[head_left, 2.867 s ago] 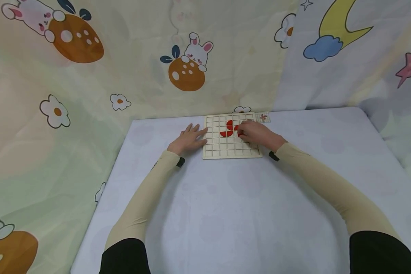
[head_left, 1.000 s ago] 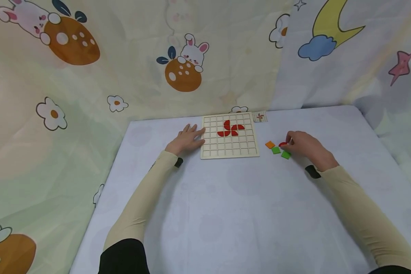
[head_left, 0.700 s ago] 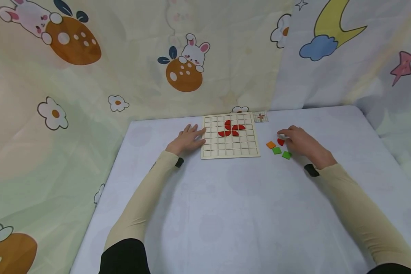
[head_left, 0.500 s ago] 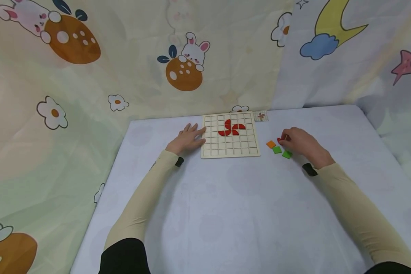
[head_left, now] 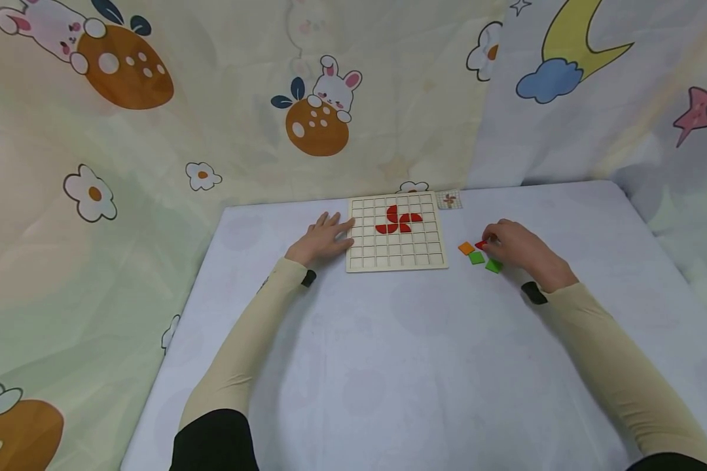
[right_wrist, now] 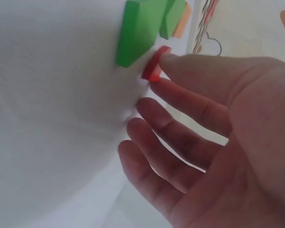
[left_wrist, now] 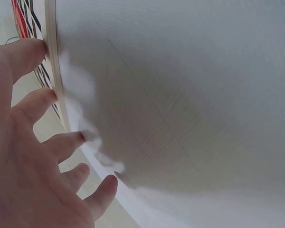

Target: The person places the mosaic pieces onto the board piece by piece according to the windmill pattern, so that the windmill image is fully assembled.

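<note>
Head view: hands apart; the left hand (head_left: pixel 321 241) lies spread against the grid board's (head_left: pixel 365 255) left edge, presumably steadying it; the right hand (head_left: pixel 520 251) works right of the board.

Left wrist view: thumb and forefinger touch its rim.

Right wrist view: thumb and forefinger pinch a red piece (right_wrist: pixel 153 65), likely for fine control, near a green tile (right_wrist: pixel 140 28).

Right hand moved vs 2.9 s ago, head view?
Yes, rightward. Against the grid board, the right hand was over its right half; now it is off the board's right edge, pinching a red piece.
</note>
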The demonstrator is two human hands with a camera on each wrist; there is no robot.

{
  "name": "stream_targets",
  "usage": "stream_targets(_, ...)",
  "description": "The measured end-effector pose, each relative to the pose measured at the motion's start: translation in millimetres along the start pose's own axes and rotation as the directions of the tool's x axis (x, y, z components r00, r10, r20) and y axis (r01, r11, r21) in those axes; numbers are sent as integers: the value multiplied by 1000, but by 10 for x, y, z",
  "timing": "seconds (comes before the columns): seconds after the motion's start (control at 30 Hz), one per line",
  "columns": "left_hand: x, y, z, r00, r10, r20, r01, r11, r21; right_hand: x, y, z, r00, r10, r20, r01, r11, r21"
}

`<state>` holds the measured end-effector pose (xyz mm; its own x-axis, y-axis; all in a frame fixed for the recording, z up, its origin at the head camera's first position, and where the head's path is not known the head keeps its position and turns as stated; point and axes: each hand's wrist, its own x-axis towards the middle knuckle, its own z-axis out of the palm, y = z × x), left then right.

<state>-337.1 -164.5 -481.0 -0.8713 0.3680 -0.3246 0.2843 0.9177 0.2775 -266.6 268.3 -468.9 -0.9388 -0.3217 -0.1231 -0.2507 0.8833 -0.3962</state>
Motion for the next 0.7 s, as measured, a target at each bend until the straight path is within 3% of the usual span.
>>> stream_targets(0.17,3,-7,5,1000,-2,-1,2,1000,-10,16,-6,-8,1000,10,27,-9,1000,-30)
stream_targets(0.43,10,-32,-8,1000,3,0,-3,1000,-16,137,-176,-53,999,42,-26,-42,999,-20)
stream_targets(0.57,11,-42,2,1000,6,11,-6,1000,-19,303,-431,-8,997,-71,24,72,997,-8)
stream_targets(0.7,27,-48,9,1000,7,11,-7,1000,-13,483,-731,108,976,-210,63,212,977,-16)
